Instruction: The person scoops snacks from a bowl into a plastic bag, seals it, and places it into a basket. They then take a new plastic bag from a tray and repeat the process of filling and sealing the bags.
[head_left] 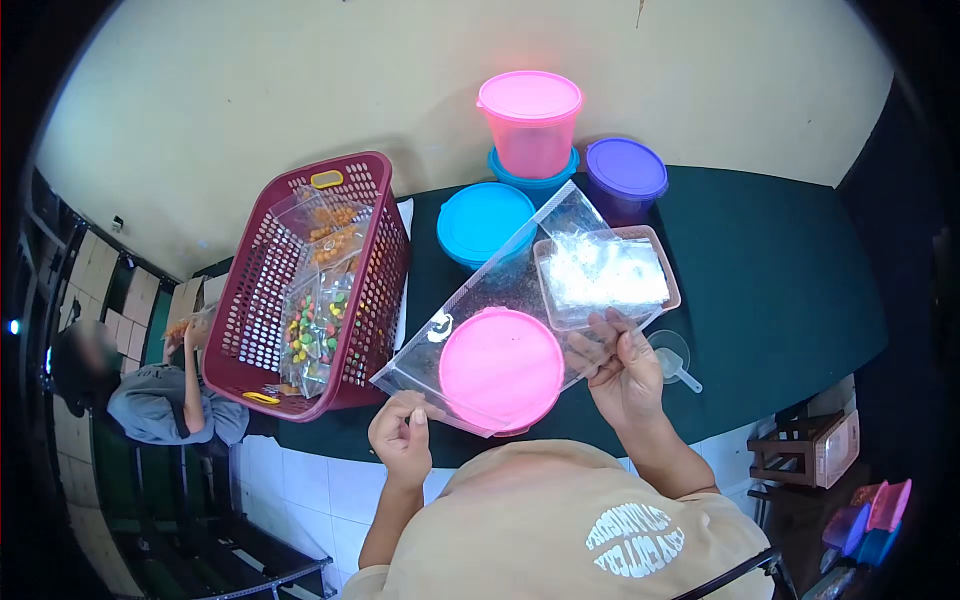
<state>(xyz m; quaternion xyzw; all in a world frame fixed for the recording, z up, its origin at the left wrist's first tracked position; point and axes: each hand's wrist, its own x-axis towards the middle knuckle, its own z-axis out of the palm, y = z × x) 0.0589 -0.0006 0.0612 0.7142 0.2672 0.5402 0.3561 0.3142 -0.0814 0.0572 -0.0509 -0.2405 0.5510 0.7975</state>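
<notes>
A large clear plastic bag is stretched out in front of me above the table. My left hand pinches its lower left corner between thumb and fingers. At its right edge my right hand has the fingers behind the film and the thumb in front, gripping it. Through the plastic I see a pink lid on a round tub. A square pink-rimmed container holding a stack of clear packets lies partly behind the bag. Beside my right hand is a small clear scoop or cup with a handle.
A maroon basket with bagged colourful snacks stands left. Behind are a blue-lidded tub, a pink tub stacked on another, and a purple-lidded tub. Another person sits left. A wooden stool stands right.
</notes>
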